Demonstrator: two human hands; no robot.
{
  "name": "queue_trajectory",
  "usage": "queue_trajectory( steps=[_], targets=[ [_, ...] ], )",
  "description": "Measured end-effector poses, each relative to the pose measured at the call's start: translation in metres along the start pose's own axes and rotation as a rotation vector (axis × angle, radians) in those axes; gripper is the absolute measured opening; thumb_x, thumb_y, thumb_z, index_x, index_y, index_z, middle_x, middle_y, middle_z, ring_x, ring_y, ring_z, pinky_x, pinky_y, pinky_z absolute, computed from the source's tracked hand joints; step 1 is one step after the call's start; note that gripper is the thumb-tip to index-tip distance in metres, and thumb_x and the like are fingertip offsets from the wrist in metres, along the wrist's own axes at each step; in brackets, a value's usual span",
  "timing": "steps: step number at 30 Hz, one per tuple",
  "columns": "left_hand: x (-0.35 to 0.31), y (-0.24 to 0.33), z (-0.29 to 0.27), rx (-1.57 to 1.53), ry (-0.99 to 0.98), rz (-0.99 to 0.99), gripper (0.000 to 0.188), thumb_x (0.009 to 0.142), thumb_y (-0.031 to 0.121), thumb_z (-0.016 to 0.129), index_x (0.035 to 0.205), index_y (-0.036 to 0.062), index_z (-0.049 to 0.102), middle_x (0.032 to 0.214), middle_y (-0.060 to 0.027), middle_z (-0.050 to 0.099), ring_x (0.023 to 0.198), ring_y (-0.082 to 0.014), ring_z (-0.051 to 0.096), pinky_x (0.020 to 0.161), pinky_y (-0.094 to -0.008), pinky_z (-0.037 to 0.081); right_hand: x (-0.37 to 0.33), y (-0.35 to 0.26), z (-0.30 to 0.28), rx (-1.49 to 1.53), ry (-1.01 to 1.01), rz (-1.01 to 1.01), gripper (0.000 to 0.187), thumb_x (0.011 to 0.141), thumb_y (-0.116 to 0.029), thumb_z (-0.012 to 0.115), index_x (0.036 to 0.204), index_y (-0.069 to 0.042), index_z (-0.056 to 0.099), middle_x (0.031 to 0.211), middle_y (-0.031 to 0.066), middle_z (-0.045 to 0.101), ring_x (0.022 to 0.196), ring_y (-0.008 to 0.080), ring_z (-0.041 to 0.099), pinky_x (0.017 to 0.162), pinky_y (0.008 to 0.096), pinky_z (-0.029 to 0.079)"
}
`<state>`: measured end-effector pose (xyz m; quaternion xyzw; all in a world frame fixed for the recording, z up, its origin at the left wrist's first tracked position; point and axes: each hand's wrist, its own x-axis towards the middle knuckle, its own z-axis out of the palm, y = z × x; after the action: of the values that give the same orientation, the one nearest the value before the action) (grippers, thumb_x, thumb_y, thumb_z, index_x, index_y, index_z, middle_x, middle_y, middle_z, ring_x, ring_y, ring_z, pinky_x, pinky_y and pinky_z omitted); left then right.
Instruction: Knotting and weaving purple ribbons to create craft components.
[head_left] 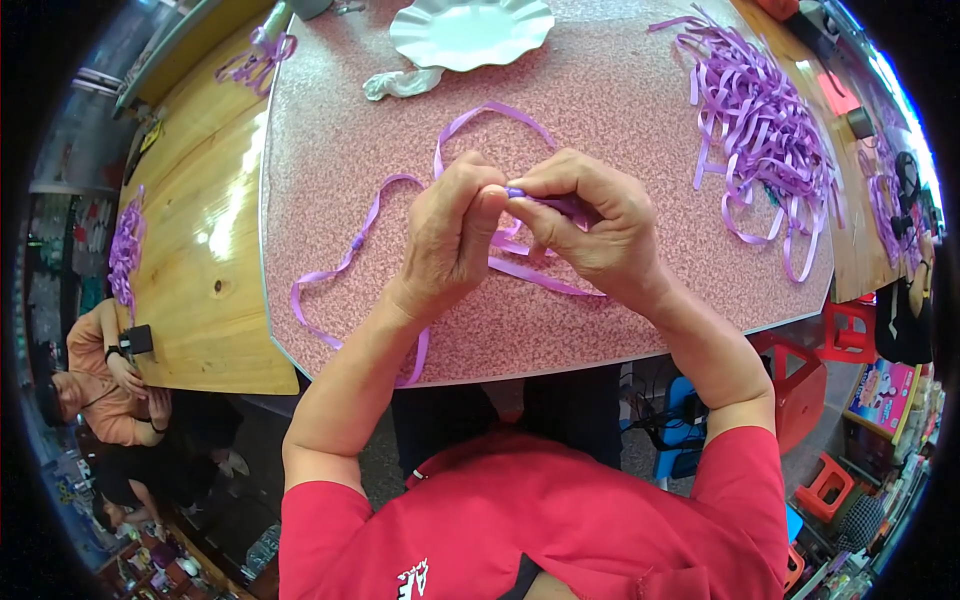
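Observation:
Over the middle of the pink speckled table, my two hands meet at one spot on a purple ribbon [497, 108]. The fingers of my left hand [452, 225] are closed in a pinch beside a small purple knot or bunched bit [515, 193]. My right hand [598, 215] grips that same bit between thumb and forefinger, with more ribbon inside its curled fingers. Loops of the ribbon lie on the table around my hands. A stretch trailing to the left has a small knot [357, 242] in it. What exactly sits between the left fingertips is partly hidden.
A large heap of purple ribbons [760, 130] lies at the right of the table [340, 140]. A white scalloped plate [472, 35] and a crumpled clear wrapper [402, 84] are at the far side. Another person [105, 370] sits left of the wooden table [215, 300]. Red stools [795, 385] stand at right.

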<state>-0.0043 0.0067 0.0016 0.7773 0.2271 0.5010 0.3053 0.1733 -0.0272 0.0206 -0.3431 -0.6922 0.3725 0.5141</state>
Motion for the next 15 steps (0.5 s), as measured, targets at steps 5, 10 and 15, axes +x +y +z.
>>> queue_trajectory(
  steps=[5, 10, 15],
  targets=[
    [-0.002, 0.0, -0.002, 0.074, 0.022, 0.063, 0.011, 0.097, 0.009, 0.053, 0.089, 0.0016, 0.053, 0.073, -0.0096, 0.052, 0.06, -0.0221, 0.05, 0.053, -0.033, 0.039, -0.001, -0.004, 0.007, 0.154, 0.072, 0.074, 0.015, 0.086, 0.004, 0.067, 0.101, 0.003, 0.063, 0.095, 0.0098, 0.063, 0.078, 0.0127, 0.065, 0.062, 0.024, 0.057],
    [-0.002, 0.0, 0.0, 0.08, 0.043, 0.102, 0.011, 0.097, 0.009, 0.053, 0.089, 0.0015, 0.054, 0.074, -0.0091, 0.055, 0.059, -0.0215, 0.051, 0.052, -0.033, 0.039, -0.002, 0.0, 0.001, 0.199, 0.037, 0.092, 0.015, 0.085, 0.006, 0.067, 0.1, 0.002, 0.064, 0.095, 0.0111, 0.064, 0.081, 0.0135, 0.066, 0.062, 0.0247, 0.057],
    [-0.004, 0.002, 0.001, 0.028, 0.048, 0.046, 0.013, 0.098, 0.011, 0.053, 0.089, 0.0008, 0.056, 0.073, -0.009, 0.055, 0.058, -0.0204, 0.05, 0.052, -0.0326, 0.039, 0.005, 0.003, -0.003, -0.143, 0.045, -0.326, 0.017, 0.082, 0.007, 0.069, 0.097, 0.002, 0.063, 0.094, 0.0136, 0.064, 0.077, 0.0168, 0.068, 0.061, 0.0262, 0.057]
  ],
)
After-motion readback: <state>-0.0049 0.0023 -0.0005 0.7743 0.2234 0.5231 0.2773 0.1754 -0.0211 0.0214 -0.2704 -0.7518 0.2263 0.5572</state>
